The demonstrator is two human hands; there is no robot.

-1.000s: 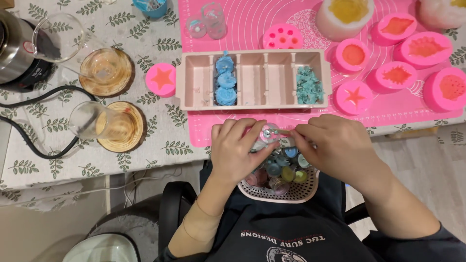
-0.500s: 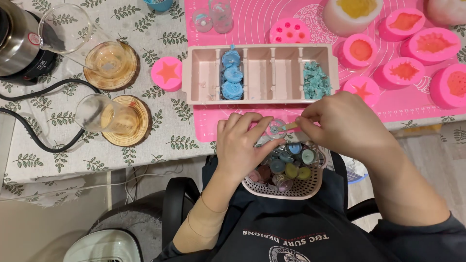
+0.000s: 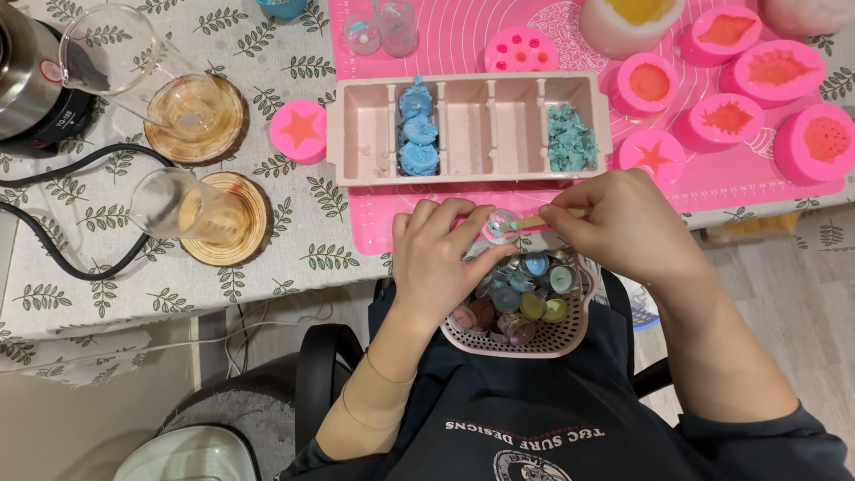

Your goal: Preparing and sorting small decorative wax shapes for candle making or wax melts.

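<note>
Pink silicone mat (image 3: 463, 36), pink star mould (image 3: 300, 131), leaf-patterned tablecloth (image 3: 294, 240) — blue and teal pieces in the dusty-pink tray (image 3: 361, 134).

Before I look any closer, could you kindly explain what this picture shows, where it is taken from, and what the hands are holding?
There is no machine here: a head-worn camera looks down on a seated person's two bare hands. The left hand holds a small clear round container; the right hand pokes a thin wooden stick into it. In the lap sits a pink basket of little coloured pots. On the table lie a pink divided tray holding blue and teal pieces, pink silicone moulds on a pink mat, and two glass beakers on wooden coasters.
</note>
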